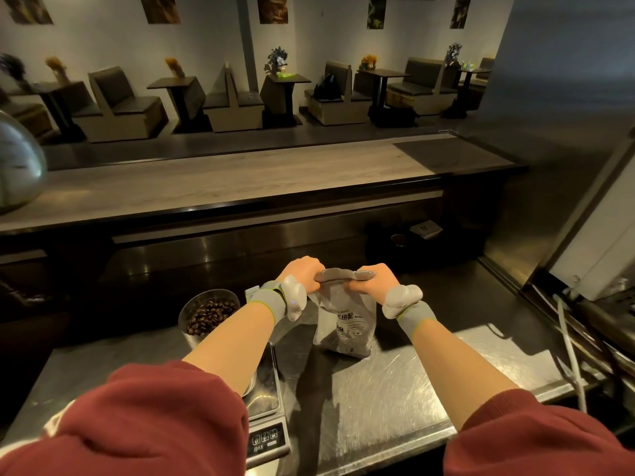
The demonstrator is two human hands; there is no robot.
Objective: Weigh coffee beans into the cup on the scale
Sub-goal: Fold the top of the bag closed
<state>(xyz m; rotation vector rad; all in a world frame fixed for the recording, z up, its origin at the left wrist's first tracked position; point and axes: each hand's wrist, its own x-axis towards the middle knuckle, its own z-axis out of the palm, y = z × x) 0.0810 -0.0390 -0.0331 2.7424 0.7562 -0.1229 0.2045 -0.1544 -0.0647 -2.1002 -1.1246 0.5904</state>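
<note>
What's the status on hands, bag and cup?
Left hand and right hand pinch bag top. Cup holds beans, beside scale. Nothing blocking.

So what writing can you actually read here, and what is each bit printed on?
"拼配": large characters on the front of the grey coffee bag that both hands pinch at the top.
"ROAST": small line just above those characters, only partly legible.
Smaller print lower on the bag: too small to read.
Scale display and button icons: too blurred to read.
White card at the back of the counter: unreadable.
</note>
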